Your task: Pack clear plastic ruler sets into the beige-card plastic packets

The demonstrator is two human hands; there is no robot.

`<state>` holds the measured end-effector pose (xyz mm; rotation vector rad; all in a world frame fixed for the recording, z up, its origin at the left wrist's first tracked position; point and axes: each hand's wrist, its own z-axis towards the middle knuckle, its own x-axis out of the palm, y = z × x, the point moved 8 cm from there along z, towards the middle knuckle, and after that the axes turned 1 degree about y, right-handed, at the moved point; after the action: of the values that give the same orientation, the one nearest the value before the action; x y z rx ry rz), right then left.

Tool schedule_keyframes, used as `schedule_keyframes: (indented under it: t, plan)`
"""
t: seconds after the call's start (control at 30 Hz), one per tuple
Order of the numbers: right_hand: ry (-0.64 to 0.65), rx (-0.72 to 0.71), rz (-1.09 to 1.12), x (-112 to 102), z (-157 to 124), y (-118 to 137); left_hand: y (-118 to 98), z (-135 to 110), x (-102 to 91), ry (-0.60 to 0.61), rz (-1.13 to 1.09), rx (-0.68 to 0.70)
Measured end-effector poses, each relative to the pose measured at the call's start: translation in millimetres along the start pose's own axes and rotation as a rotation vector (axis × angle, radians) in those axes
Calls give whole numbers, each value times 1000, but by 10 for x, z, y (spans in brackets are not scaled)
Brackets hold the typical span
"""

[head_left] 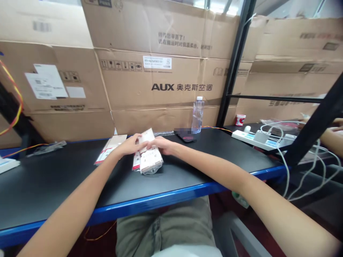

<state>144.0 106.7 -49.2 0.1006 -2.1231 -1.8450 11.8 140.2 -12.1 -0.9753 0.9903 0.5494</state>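
My left hand and my right hand meet over a small stack of transparent plastic packets with white and red printed cards. Fingers of both hands grip the upright top packet. Below them, a packet lies on the black workbench, partly under my right hand. Another flat packet lies to the left of my left hand. The packets' contents are too small to make out.
Behind the bench stand large cardboard boxes. A water bottle and a phone sit at the back. On the right are a power strip, loose white cables, black frame posts, and another person's hand.
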Motion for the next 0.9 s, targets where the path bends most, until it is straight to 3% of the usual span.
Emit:
schedule_keyframes:
  t: [0.1, 0.2, 0.3, 0.37, 0.47, 0.57, 0.67, 0.77, 0.9]
  plan:
    - [-89, -72, -61, -184, 33, 187, 73, 35, -76, -81, -77, -29]
    - [-244, -311, -68, -471, 4, 544, 306, 86, -132, -140, -100, -157]
    - [-339, -564, -103, -647, -101, 827, 462, 127, -124, -104, -94, -186]
    - [-311, -613, -139, -633, -127, 865, 444, 122, -107, -54, -145, -136]
    - [-243, -595, -183, -499, -138, 804, 237, 43, -76, 29, -436, -72]
    - [-246, -641, -211, -354, -209, 794, -250, -89, -26, 159, -776, 100]
    - [-255, -701, -226, -234, -301, 817, -606, -194, 32, 165, -789, 171]
    - [-250, -742, -198, -170, -388, 829, -706, -215, 105, 99, -776, 144]
    - [-200, -775, -147, -120, -469, 843, -671, -192, 156, 74, -812, 128]
